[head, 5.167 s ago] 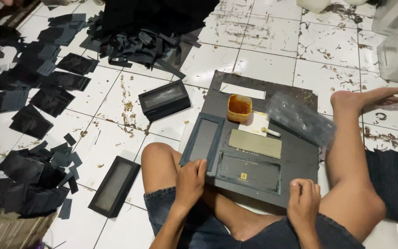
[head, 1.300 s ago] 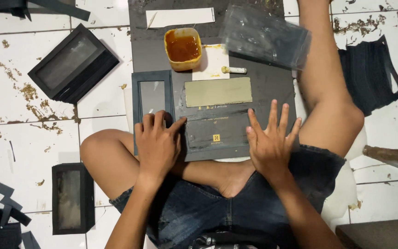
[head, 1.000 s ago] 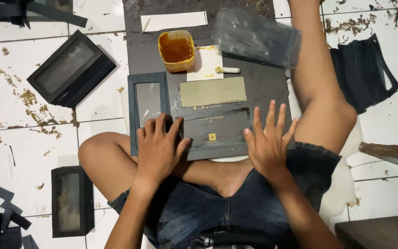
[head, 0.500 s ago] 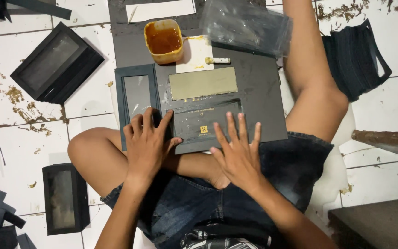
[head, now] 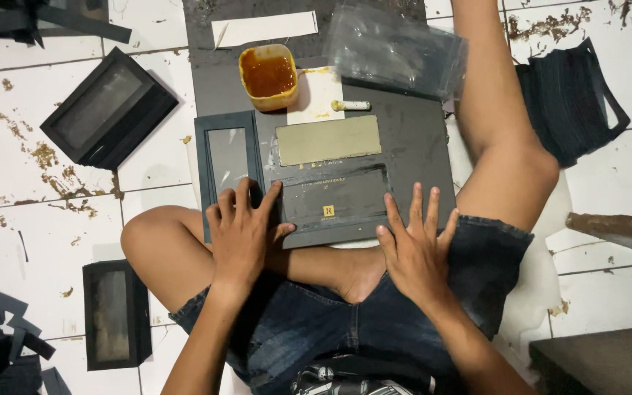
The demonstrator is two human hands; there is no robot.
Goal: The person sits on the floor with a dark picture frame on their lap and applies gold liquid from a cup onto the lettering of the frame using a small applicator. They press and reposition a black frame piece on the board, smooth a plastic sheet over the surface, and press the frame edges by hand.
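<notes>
The person sits cross-legged on the white tiled floor (head: 9, 183) with a dark grey board (head: 418, 146) lying across the lap and out over the tiles. The left hand (head: 241, 232) lies palm down at the near left corner of that board, fingers spread, their tips resting on the near end of a dark frame with a clear window (head: 227, 157) and on the board edge just beside it. The right hand (head: 412, 249) lies flat too, fingers spread and held straight, the tips touching the near right edge of the board while the palm rests over the denim shorts (head: 330, 336). Neither hand pinches anything.

Between the 2 hands a dark sheet (head: 334, 201) lies on the board, with an olive-grey card (head: 328, 139) touching its far edge. Farther off stand a small orange cup of amber glue (head: 267, 75), a white slip of paper (head: 263, 29) and a clear plastic bag (head: 396, 47). On the tiles to the left lie 2 black window boxes, 1 far (head: 107, 108) and 1 near (head: 115, 314).
</notes>
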